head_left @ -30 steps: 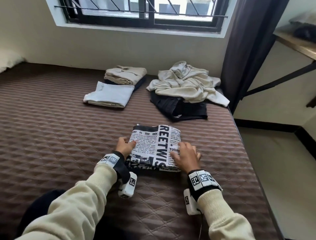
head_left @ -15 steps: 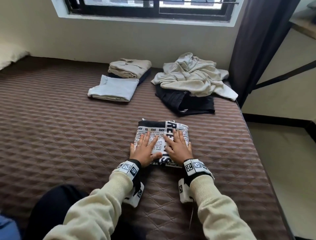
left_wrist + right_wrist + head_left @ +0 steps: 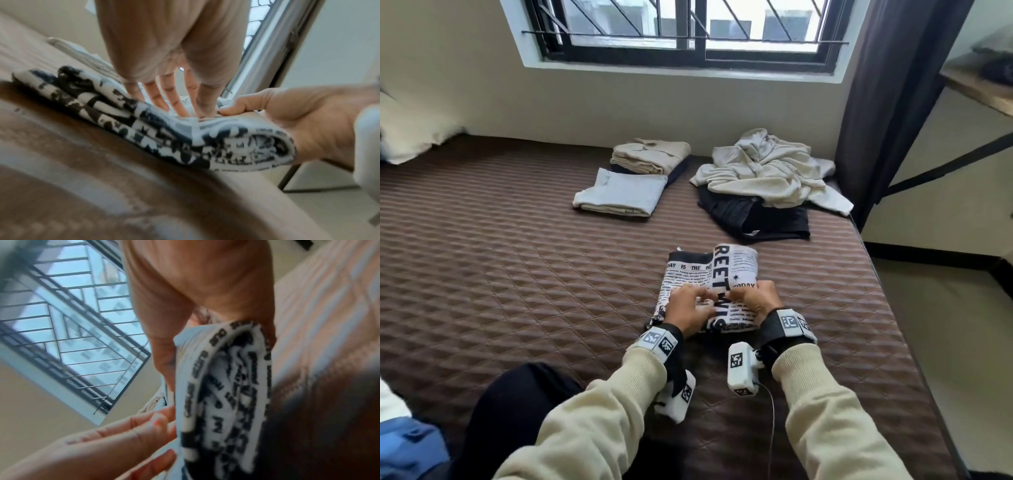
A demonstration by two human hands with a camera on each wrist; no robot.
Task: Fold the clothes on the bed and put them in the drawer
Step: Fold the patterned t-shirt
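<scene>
A folded black-and-white newsprint-pattern garment [image 3: 722, 270] lies on the brown quilted bed [image 3: 517, 274] right in front of me. My left hand [image 3: 688, 306] presses on its top with straight fingers [image 3: 164, 100]. My right hand [image 3: 756, 299] grips the garment's near right folded edge, thumb on top and palm [image 3: 308, 116] below. In the right wrist view that rolled edge [image 3: 226, 386] sits lifted in the right hand [image 3: 205, 296], with the left hand [image 3: 123, 443] flat beside it. No drawer is in view.
Further back lie a folded beige pile [image 3: 650, 159] and a folded pale garment [image 3: 619, 193]. To the right, a crumpled cream heap [image 3: 767, 171] covers a black garment [image 3: 756, 219]. A pillow [image 3: 407, 137] is far left, a dark curtain [image 3: 893, 102] and the bed's right edge [image 3: 887, 308] beside the floor.
Both hands lay flat on the garment half a second ago. Now the right hand has taken hold of its near right edge and raised it, while the left hand still presses down.
</scene>
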